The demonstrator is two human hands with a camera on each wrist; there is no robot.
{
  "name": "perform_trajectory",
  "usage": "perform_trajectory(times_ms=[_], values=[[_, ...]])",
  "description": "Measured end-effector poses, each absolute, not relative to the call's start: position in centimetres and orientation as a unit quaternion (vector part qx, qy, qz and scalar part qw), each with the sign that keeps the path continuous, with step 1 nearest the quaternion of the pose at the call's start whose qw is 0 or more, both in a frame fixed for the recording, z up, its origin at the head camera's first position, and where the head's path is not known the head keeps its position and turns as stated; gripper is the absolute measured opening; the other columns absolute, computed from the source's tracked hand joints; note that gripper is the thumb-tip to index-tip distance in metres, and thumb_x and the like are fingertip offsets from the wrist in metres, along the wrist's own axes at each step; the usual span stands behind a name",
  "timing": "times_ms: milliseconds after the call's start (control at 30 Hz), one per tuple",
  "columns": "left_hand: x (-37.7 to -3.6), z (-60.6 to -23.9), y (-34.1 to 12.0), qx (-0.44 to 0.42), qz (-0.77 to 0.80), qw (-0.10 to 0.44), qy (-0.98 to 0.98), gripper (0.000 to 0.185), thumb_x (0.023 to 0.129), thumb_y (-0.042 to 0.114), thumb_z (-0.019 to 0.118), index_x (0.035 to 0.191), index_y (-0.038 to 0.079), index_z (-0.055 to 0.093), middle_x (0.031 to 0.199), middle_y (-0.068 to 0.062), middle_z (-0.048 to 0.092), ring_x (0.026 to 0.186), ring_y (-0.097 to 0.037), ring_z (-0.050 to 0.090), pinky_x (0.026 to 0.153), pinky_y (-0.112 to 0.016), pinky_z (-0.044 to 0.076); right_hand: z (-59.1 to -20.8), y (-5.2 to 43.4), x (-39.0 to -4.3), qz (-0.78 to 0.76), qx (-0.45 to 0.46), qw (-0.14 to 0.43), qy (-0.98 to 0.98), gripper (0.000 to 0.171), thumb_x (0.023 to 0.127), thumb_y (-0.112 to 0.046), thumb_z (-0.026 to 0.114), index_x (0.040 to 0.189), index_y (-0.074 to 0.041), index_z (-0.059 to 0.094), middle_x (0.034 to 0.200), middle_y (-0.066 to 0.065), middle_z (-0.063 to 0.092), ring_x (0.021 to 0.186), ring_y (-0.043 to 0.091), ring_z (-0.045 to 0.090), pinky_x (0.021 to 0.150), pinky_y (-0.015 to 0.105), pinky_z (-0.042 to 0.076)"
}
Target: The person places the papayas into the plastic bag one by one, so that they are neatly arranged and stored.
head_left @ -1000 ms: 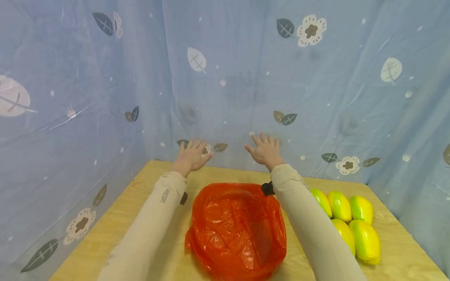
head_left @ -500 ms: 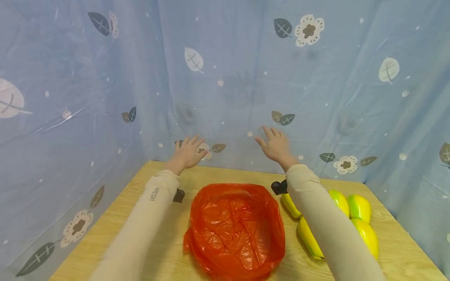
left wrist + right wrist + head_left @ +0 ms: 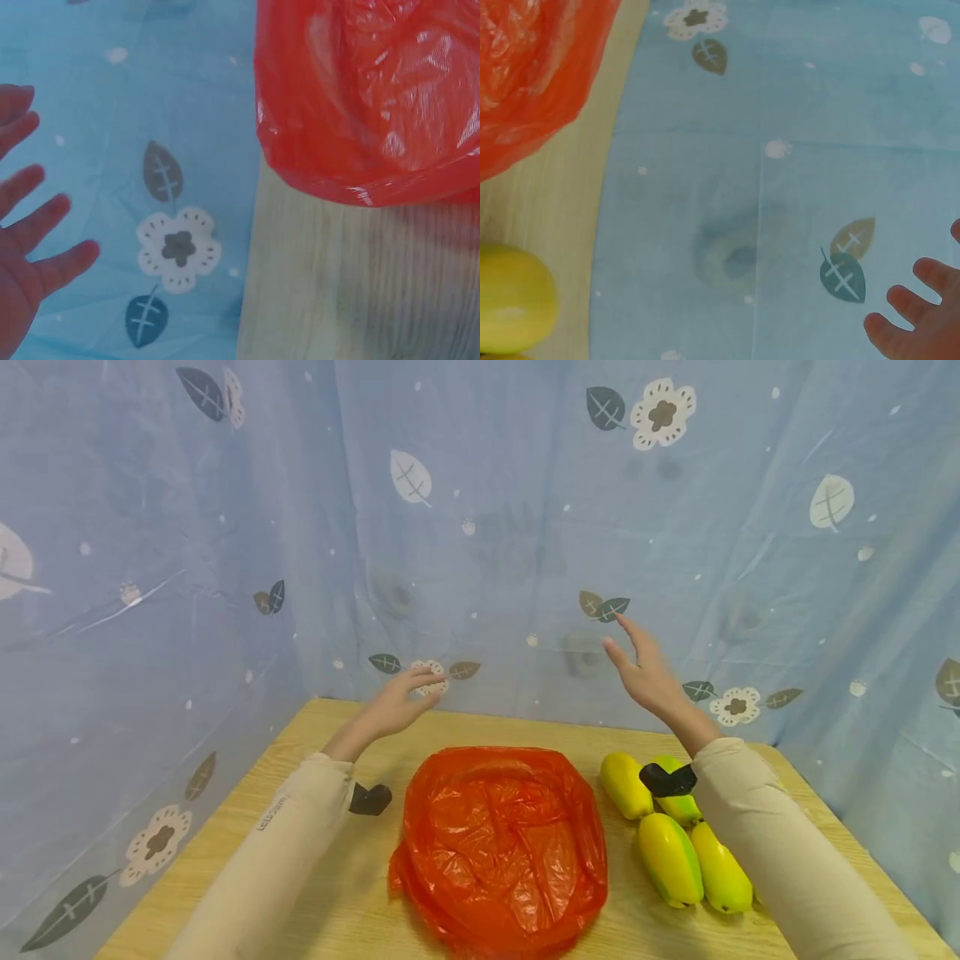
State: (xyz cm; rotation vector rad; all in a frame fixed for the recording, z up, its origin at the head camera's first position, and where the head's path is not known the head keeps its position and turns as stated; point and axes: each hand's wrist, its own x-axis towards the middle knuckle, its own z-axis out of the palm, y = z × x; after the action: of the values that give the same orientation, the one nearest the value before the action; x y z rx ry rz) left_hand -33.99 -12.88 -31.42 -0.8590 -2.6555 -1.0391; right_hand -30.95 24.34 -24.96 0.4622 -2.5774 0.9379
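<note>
while hands (image 3: 645, 672) hover, mangoes (image 3: 670, 857) lie lengthwise toward curtain (image 3: 525, 527).

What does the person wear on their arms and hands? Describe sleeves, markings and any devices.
Both arms wear long, plain beige sleeves. The left sleeve carries small dark lettering near the forearm, too small to read. The right sleeve shows no marking. A small black device sits under the left wrist, another under the right. The left hand and right hand are bare.

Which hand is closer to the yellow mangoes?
Right. The right hand is raised just above and behind the yellow mangoes. The left hand is on the far side of the orange bag.
</note>
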Motion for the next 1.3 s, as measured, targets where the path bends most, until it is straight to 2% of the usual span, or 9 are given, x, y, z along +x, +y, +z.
perform_trajectory(times_ms=[167,533,567,667,767,833,900,1067,1300], values=[[-33.5,-32.5,-13.3,-0.292,-0.405,0.063,-0.864,0.043,0.098,0.015,0.052,0.138,-0.001,0.047,0.143,-0.021,0.040,0.126,-0.043,0.042,0.103,-0.054,0.035,-25.4,26.4,-28.4,0.339,0.151,0.178,-0.911,0.063,0.103,-0.038,0.034,0.153,-0.008,0.012,0.150,0.029,0.019,0.130,0.052,0.026,0.098,0.069,0.026],[-31.5,-36.4,-12.9,-0.297,-0.373,0.026,-0.878,0.041,0.096,0.018,0.055,0.134,0.001,0.053,0.141,-0.024,0.042,0.124,-0.044,0.043,0.101,-0.055,0.037,-27.9,31.3,-24.5,0.370,0.132,0.173,-0.903,0.057,0.104,-0.028,0.032,0.153,-0.005,0.011,0.142,0.037,0.025,0.118,0.059,0.035,0.089,0.070,0.033],[-31.4,-36.8,-12.9,-0.293,-0.381,0.019,-0.877,0.041,0.096,0.017,0.055,0.133,0.000,0.053,0.141,-0.024,0.043,0.123,-0.044,0.044,0.100,-0.055,0.038,-28.2,31.8,-24.2,0.372,0.130,0.170,-0.903,0.057,0.105,-0.027,0.031,0.152,-0.005,0.011,0.141,0.038,0.024,0.117,0.059,0.036,0.089,0.068,0.035],[-31.0,-37.6,-12.7,-0.283,-0.400,0.000,-0.872,0.038,0.096,0.013,0.055,0.131,-0.002,0.055,0.139,-0.027,0.043,0.119,-0.047,0.047,0.097,-0.054,0.042,-29.0,33.3,-23.0,0.380,0.120,0.165,-0.902,0.056,0.105,-0.026,0.031,0.152,-0.004,0.010,0.140,0.038,0.024,0.115,0.057,0.038,0.089,0.036,0.050],[-30.7,-38.5,-12.8,-0.273,-0.407,-0.010,-0.872,0.035,0.095,0.009,0.055,0.128,-0.002,0.058,0.135,-0.027,0.046,0.116,-0.047,0.050,0.095,-0.053,0.044,-29.9,34.9,-21.9,0.390,0.112,0.171,-0.898,0.055,0.105,-0.026,0.031,0.152,-0.005,0.013,0.139,0.038,0.026,0.114,0.024,0.050,0.075,0.007,0.046],[-30.6,-39.1,-12.9,-0.273,-0.405,-0.011,-0.873,0.032,0.093,0.004,0.055,0.124,-0.002,0.060,0.132,-0.027,0.049,0.114,-0.046,0.051,0.094,-0.052,0.045,-30.6,35.8,-21.2,0.400,0.105,0.180,-0.892,0.053,0.105,-0.024,0.032,0.152,-0.005,0.017,0.137,0.037,0.028,0.104,0.002,0.049,0.071,0.002,0.042],[-30.5,-39.7,-12.9,-0.261,-0.406,-0.022,-0.876,0.033,0.090,0.000,0.055,0.122,0.000,0.062,0.131,-0.025,0.051,0.114,-0.044,0.052,0.090,-0.049,0.049,-31.4,36.8,-20.7,0.412,0.096,0.184,-0.887,0.050,0.105,-0.024,0.032,0.151,-0.007,0.023,0.135,0.023,0.036,0.096,-0.014,0.042,0.070,0.005,0.045],[-30.1,-40.8,-13.0,-0.236,-0.412,-0.032,-0.879,0.040,0.085,-0.007,0.051,0.123,0.000,0.062,0.131,-0.025,0.051,0.115,-0.038,0.050,0.081,-0.040,0.051,-33.4,38.9,-19.5,0.442,0.072,0.185,-0.875,0.042,0.104,-0.024,0.034,0.145,-0.013,0.036,0.122,-0.013,0.040,0.096,-0.016,0.047,0.068,0.011,0.051],[-30.1,-41.7,-12.6,-0.200,-0.410,-0.003,-0.890,0.046,0.081,-0.011,0.043,0.123,-0.004,0.060,0.129,-0.027,0.053,0.071,-0.023,0.049,0.050,-0.024,0.035,-36.0,41.5,-18.2,0.491,0.034,0.156,-0.856,0.029,0.103,-0.022,0.040,0.127,-0.038,0.045,0.110,-0.023,0.041,0.091,-0.015,0.051,0.066,0.015,0.053]])
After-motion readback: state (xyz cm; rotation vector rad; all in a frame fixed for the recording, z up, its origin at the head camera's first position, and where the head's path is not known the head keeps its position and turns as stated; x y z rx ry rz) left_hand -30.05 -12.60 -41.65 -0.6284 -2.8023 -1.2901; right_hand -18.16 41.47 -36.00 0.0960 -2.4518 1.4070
